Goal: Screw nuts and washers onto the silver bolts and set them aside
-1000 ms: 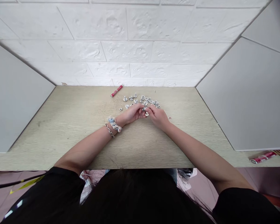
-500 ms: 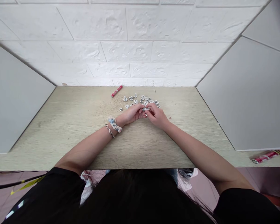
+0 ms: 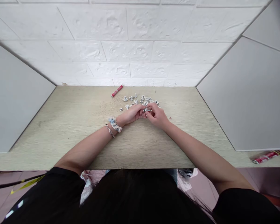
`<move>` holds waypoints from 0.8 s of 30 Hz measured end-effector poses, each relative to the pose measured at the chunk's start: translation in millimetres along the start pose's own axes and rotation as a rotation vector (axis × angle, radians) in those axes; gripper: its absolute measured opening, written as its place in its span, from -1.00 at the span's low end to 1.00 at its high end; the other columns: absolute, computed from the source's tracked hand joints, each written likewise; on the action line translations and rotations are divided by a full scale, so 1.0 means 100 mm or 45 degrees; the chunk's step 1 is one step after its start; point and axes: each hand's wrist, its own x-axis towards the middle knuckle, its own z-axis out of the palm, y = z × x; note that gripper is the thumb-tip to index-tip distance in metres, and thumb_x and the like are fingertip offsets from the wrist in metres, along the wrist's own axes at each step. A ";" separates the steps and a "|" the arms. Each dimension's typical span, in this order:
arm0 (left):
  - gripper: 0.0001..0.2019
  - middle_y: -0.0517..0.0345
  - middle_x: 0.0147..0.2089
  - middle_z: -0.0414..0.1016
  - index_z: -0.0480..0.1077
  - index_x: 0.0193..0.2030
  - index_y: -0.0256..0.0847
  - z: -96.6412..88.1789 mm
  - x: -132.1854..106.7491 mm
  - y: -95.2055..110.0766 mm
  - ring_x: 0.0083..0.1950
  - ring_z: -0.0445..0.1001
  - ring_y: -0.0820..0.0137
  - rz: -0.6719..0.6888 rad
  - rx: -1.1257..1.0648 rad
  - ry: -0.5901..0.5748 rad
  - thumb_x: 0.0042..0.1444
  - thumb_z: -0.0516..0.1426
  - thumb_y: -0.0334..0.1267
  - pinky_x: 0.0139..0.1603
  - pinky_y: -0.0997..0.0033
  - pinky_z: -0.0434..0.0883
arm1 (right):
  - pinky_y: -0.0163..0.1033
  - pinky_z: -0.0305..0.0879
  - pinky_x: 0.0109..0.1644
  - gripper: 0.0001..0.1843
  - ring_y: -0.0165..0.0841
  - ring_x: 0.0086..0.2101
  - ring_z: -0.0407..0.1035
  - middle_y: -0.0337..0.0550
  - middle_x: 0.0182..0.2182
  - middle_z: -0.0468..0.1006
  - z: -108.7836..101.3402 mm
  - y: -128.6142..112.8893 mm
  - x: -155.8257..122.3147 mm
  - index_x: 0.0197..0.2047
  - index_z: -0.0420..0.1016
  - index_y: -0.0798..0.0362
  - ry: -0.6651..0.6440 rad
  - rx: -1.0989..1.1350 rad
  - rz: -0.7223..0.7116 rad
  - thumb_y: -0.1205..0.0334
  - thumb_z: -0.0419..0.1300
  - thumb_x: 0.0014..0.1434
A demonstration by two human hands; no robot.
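A small silver bolt [image 3: 148, 109] lies level between my two hands, just above the table. My left hand [image 3: 135, 113] pinches its left end between thumb and fingertips. From the other side, my right hand [image 3: 156, 115] curls its thumb and fingers round the shank end. Whether a nut or washer is on the shank is too small to tell for sure. Just beyond my fingers, several loose bolts [image 3: 136, 101], washers [image 3: 146, 98] and nuts [image 3: 156, 101] are spread out, some bolts upright on their heads. One nut [image 3: 121, 109] sits apart, left of the group.
A red tube [image 3: 117, 91] lies near the white brick wall [image 3: 140, 51]. Another red tube [image 3: 264, 157] is at the table's right front edge. Grey panels [image 3: 254, 93] stand on both sides of the wooden table [image 3: 74, 130].
My right fingers have shifted slightly along the bolt, and more of its shank shows between them. My left hand and the parts on the table stay in place.
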 end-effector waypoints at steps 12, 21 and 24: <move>-0.68 0.16 -0.58 0.28 0.11 -0.65 -0.27 0.00 0.01 -0.02 -0.46 0.35 0.51 0.011 -0.004 -0.010 0.10 0.05 -0.35 -0.27 0.43 0.36 | -0.32 0.12 -0.43 -0.82 -0.44 -0.56 0.24 -0.30 -0.54 0.42 -0.02 -0.01 0.00 -0.28 0.25 0.02 0.037 0.026 0.049 0.10 0.09 0.14; -0.68 0.15 -0.58 0.29 0.11 -0.65 -0.26 0.00 0.02 -0.02 -0.45 0.34 0.51 0.016 0.018 0.003 0.10 0.05 -0.35 -0.25 0.42 0.36 | -0.30 0.21 -0.35 -0.81 -0.41 -0.47 0.35 -0.22 -0.44 0.52 -0.03 -0.04 0.02 -0.28 0.36 0.03 -0.009 0.046 0.019 0.11 0.02 0.21; -0.68 0.17 -0.59 0.28 0.12 -0.65 -0.26 0.00 0.01 -0.02 -0.45 0.35 0.49 0.014 0.016 -0.010 0.10 0.05 -0.34 -0.23 0.38 0.38 | -0.30 0.19 -0.37 -0.71 -0.41 -0.46 0.32 -0.21 -0.45 0.50 -0.05 -0.04 0.02 -0.35 0.39 0.04 0.053 0.005 0.023 0.04 -0.01 0.23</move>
